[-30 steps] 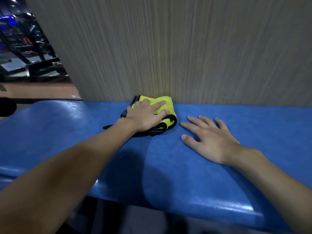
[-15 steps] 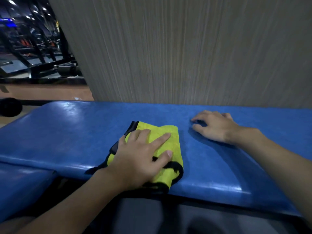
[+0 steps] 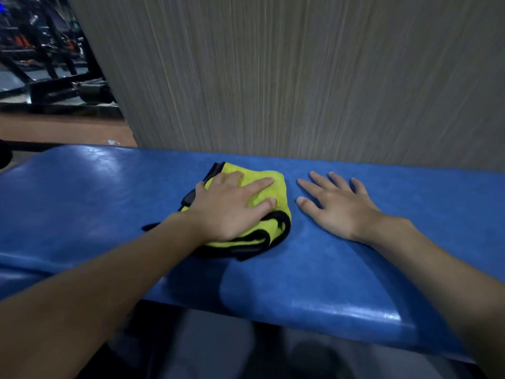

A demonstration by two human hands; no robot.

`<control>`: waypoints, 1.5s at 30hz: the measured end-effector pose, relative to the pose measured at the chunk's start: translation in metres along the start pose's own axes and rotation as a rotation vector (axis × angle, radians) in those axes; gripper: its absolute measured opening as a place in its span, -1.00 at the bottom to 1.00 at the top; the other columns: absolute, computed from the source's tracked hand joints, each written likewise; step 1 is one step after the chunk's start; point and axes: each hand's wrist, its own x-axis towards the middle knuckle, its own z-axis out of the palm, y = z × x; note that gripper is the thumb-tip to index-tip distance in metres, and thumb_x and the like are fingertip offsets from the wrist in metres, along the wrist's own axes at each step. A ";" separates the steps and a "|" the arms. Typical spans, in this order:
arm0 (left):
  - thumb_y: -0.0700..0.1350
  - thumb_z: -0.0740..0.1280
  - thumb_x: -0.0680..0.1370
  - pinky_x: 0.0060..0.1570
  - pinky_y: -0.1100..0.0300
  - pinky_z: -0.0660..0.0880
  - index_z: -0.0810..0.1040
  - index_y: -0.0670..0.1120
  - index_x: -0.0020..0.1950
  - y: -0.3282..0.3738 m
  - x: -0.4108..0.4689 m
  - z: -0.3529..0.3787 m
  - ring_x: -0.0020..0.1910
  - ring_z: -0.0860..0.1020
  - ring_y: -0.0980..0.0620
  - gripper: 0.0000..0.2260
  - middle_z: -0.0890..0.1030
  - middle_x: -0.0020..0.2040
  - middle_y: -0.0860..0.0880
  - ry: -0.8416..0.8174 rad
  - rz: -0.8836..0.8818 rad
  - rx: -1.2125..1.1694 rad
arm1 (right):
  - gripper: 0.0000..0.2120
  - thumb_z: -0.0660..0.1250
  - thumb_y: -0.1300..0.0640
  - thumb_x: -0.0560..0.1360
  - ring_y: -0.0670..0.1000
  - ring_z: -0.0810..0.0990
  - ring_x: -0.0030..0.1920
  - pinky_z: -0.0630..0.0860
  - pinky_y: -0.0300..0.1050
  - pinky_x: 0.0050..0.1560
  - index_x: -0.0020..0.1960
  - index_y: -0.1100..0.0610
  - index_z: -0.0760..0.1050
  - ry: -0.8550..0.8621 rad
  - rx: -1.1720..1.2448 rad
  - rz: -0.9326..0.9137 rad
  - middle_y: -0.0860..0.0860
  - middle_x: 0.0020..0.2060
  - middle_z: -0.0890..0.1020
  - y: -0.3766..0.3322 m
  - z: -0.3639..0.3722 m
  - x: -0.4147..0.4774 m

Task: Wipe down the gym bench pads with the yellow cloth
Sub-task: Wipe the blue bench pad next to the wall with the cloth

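- the left hand (image 3: pixel 232 206) lies flat on top of the folded yellow cloth (image 3: pixel 280 192), fingers straight and a little apart. it presses the cloth down and does not pinch or bunch it.
- the cloth sits on the blue bench pad (image 3: pixel 95 192), about midway along the visible length and closer to the far edge by the wall (image 3: pixel 300 77) than to the near edge. its black trim shows at the near and left sides, under the wrist.
- the right hand (image 3: pixel 338 209) rests palm down on bare pad just beside the cloth, on its right. its fingers are spread and hold nothing, and a narrow strip of blue shows between the cloth's edge and the thumb.
- the pad's long axis runs left to right across the view, and the left forearm comes in at a slant from the near left, so the fingers point to the far right.
- the relation that matters: open pad stretches away to the left of the cloth and towards the near edge, while the right hand blocks the path to the right.
- judgement: a pull back towards the body or a sweep to the left looks free. a stroke to the right needs the right hand lifted or shifted first.
- dark gym machines (image 3: pixel 54 64) stand beyond the wall's left edge, well apart from the bench.
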 end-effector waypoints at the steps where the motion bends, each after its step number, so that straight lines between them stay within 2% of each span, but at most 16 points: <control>1: 0.47 -0.15 0.46 0.44 -0.33 0.08 0.03 0.45 0.52 -0.002 0.013 0.001 0.57 0.08 -0.11 -0.40 0.17 0.59 -0.03 0.008 -0.001 0.010 | -0.41 -0.18 -0.33 0.58 0.04 -0.14 0.60 -0.20 0.23 0.53 0.59 -0.23 -0.05 0.004 -0.006 0.000 -0.13 0.61 -0.05 0.000 0.001 0.001; 4: 0.42 -0.07 0.55 0.43 -0.35 0.10 0.04 0.44 0.52 -0.006 0.056 0.002 0.57 0.11 -0.14 -0.48 0.18 0.59 -0.06 0.032 -0.021 0.022 | -0.40 -0.19 -0.34 0.57 0.03 -0.14 0.60 -0.18 0.23 0.53 0.59 -0.23 -0.04 0.020 -0.017 0.000 -0.13 0.61 -0.04 0.000 0.003 0.003; 8: 0.44 -0.10 0.49 0.37 -0.39 0.15 0.10 0.44 0.50 -0.008 0.105 -0.002 0.51 0.19 -0.22 -0.44 0.25 0.55 -0.11 0.028 -0.064 -0.005 | -0.38 -0.21 -0.34 0.55 0.03 -0.13 0.59 -0.17 0.23 0.52 0.58 -0.23 -0.02 0.036 -0.010 -0.012 -0.14 0.60 -0.02 0.001 0.003 0.002; 12: 0.41 -0.10 0.52 0.36 -0.37 0.15 0.10 0.44 0.50 -0.010 0.116 0.001 0.48 0.22 -0.25 -0.47 0.27 0.51 -0.14 0.051 -0.079 -0.003 | -0.38 -0.20 -0.36 0.53 0.01 -0.10 0.59 -0.15 0.21 0.52 0.56 -0.26 0.03 0.057 0.021 -0.016 -0.17 0.59 0.01 0.002 0.003 0.001; 17: 0.38 -0.11 0.58 0.41 -0.34 0.11 0.05 0.41 0.54 -0.008 0.089 0.004 0.53 0.16 -0.20 -0.50 0.25 0.54 -0.13 0.053 -0.055 0.023 | -0.40 -0.17 -0.37 0.54 -0.01 -0.07 0.59 -0.14 0.20 0.52 0.55 -0.27 0.06 0.076 0.050 -0.018 -0.17 0.59 0.06 0.003 0.004 0.001; 23: 0.36 -0.09 0.59 0.45 -0.31 0.09 0.05 0.42 0.54 -0.008 0.017 0.007 0.54 0.13 -0.14 -0.51 0.24 0.55 -0.08 0.083 0.001 0.031 | -0.42 -0.13 -0.36 0.56 -0.01 -0.06 0.59 -0.14 0.19 0.53 0.55 -0.26 0.09 0.074 0.066 -0.014 -0.17 0.59 0.06 0.003 0.002 0.000; 28: 0.46 -0.29 0.40 0.48 -0.27 0.05 0.00 0.45 0.52 -0.014 -0.046 0.006 0.58 0.06 -0.06 -0.33 0.20 0.58 -0.06 0.051 0.026 0.013 | -0.43 -0.08 -0.35 0.57 0.00 -0.03 0.59 -0.13 0.18 0.53 0.55 -0.23 0.13 0.080 0.090 -0.011 -0.16 0.59 0.09 0.003 0.000 -0.003; 32: 0.45 -0.29 0.41 0.48 -0.25 0.06 -0.01 0.46 0.53 -0.017 -0.082 0.007 0.58 0.05 -0.03 -0.34 0.20 0.58 -0.05 0.080 0.036 0.013 | -0.44 -0.02 -0.33 0.58 0.00 0.01 0.58 -0.12 0.17 0.53 0.54 -0.19 0.21 0.097 0.143 -0.014 -0.15 0.58 0.15 0.003 -0.001 -0.007; 35: 0.43 -0.25 0.45 0.46 -0.23 0.12 0.01 0.45 0.53 -0.021 -0.108 0.012 0.56 0.09 -0.03 -0.38 0.25 0.55 -0.05 0.140 0.057 0.047 | -0.44 0.04 -0.32 0.58 0.01 0.04 0.58 -0.10 0.22 0.53 0.53 -0.17 0.23 0.053 0.130 0.005 -0.13 0.57 0.18 0.002 -0.008 -0.005; 37: 0.43 -0.23 0.44 0.46 -0.24 0.12 -0.01 0.45 0.53 -0.023 -0.114 0.012 0.57 0.08 -0.01 -0.38 0.24 0.54 -0.04 0.114 0.058 0.045 | -0.44 0.04 -0.35 0.57 0.04 0.09 0.57 -0.13 0.29 0.51 0.52 -0.19 0.25 -0.001 0.064 0.011 -0.14 0.55 0.23 -0.003 -0.019 -0.001; 39: 0.44 -0.23 0.42 0.45 -0.25 0.12 -0.02 0.46 0.52 -0.023 -0.108 0.008 0.57 0.07 0.00 -0.36 0.23 0.54 -0.02 0.085 0.049 0.042 | -0.44 0.03 -0.35 0.57 0.04 0.12 0.55 -0.14 0.32 0.49 0.50 -0.18 0.27 0.018 0.071 -0.026 -0.16 0.51 0.29 -0.011 -0.025 0.002; 41: 0.45 -0.23 0.40 0.45 -0.27 0.11 -0.02 0.46 0.52 -0.021 -0.095 0.005 0.56 0.08 -0.01 -0.34 0.22 0.55 -0.02 0.062 0.040 0.027 | -0.44 0.00 -0.33 0.59 0.01 0.05 0.57 -0.16 0.29 0.51 0.54 -0.18 0.19 0.055 0.100 -0.055 -0.15 0.55 0.22 -0.017 -0.021 0.003; 45: 0.48 -0.25 0.35 0.46 -0.31 0.09 -0.01 0.49 0.49 -0.025 -0.058 0.000 0.57 0.07 -0.03 -0.33 0.18 0.58 -0.02 0.001 0.011 -0.007 | -0.42 -0.11 -0.33 0.59 0.01 -0.06 0.59 -0.17 0.25 0.52 0.57 -0.20 0.07 0.023 0.058 -0.039 -0.15 0.60 0.04 -0.017 -0.002 0.004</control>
